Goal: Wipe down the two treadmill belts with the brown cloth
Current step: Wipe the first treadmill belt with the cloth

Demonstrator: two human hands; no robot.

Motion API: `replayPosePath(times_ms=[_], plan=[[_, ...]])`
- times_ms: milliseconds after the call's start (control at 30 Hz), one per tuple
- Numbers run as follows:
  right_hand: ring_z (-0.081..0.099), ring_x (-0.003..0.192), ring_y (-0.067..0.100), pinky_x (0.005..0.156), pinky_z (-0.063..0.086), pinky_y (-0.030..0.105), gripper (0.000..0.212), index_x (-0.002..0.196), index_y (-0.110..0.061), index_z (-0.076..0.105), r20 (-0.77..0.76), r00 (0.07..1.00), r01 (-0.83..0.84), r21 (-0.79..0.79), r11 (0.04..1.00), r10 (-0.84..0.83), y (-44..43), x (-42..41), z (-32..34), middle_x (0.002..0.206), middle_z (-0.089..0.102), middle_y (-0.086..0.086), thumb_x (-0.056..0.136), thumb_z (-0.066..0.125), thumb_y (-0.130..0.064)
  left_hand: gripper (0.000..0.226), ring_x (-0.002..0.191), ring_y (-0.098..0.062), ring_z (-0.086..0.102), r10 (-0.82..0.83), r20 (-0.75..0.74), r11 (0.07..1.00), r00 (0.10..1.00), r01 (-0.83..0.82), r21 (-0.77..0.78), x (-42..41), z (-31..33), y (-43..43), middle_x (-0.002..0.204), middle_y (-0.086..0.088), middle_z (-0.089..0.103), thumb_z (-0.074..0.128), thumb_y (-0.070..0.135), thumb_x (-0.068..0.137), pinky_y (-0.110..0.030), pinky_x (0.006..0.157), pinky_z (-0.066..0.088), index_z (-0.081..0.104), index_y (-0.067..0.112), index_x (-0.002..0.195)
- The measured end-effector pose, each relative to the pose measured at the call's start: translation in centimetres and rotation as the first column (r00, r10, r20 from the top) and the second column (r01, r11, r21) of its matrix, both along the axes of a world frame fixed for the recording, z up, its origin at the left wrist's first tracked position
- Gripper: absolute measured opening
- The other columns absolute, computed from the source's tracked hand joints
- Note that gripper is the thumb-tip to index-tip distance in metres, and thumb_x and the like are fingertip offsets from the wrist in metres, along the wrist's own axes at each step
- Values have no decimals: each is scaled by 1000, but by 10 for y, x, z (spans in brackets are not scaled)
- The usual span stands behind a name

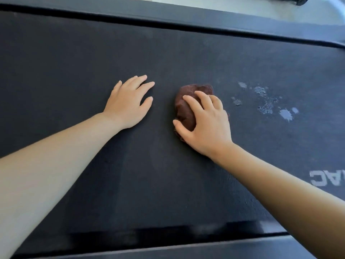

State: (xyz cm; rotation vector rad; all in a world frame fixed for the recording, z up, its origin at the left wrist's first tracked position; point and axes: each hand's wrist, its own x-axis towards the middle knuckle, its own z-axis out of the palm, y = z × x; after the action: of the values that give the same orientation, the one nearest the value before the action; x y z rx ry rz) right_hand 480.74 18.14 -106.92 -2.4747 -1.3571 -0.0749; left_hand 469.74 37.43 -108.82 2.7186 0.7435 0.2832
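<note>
In the head view, a black treadmill belt (74, 62) filled nearly the whole frame, edged by a dark side rail (168, 14) along the top and another at the bottom. The left hand (128, 103) lay flat on the belt left of centre, palm down — its fingers (144, 86) spread and released, holding nothing. Just to its right, apart from it, the right hand (207, 124) pressed down on the brown cloth (186, 105), which sat bunched on the belt near the middle of the frame; the fingers (197, 102) curled over the cloth's top and the thumb hooked its near edge, grasping it. To the right of the cloth, pale grey patches (265, 101) speckled the belt surface. At the right edge — partly cut off — pale printed letters (324, 178) showed on the belt.
</note>
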Motion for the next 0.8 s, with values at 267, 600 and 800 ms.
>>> replayPosePath(times_ms=[267,600,800], plan=[[35,133,34,93,41,53,62,133,-28,50,41,998,-51,-12,999,51,-48,-92,-3,145,43,4,80,48,-61,46,142,-21,22,-78,45,997,996,77,32,-52,-4,-14,152,0,31,42,31,95,-43,114,14,41,22,140],[28,134,34,96,36,52,64,137,-31,44,53,998,21,-30,999,-19,65,-56,-6,147,37,3,81,46,-62,47,142,-20,20,-162,-40,985,986,164,52,-120,2,-15,154,2,26,40,34,96,-39,114,15,37,26,142],[33,128,33,89,40,50,63,134,-27,47,51,997,-61,-9,998,62,20,-81,-1,142,41,6,81,49,-61,47,136,-20,33,-109,9,994,994,108,32,-133,10,-22,145,2,40,42,36,88,-40,106,23,50,26,134]])
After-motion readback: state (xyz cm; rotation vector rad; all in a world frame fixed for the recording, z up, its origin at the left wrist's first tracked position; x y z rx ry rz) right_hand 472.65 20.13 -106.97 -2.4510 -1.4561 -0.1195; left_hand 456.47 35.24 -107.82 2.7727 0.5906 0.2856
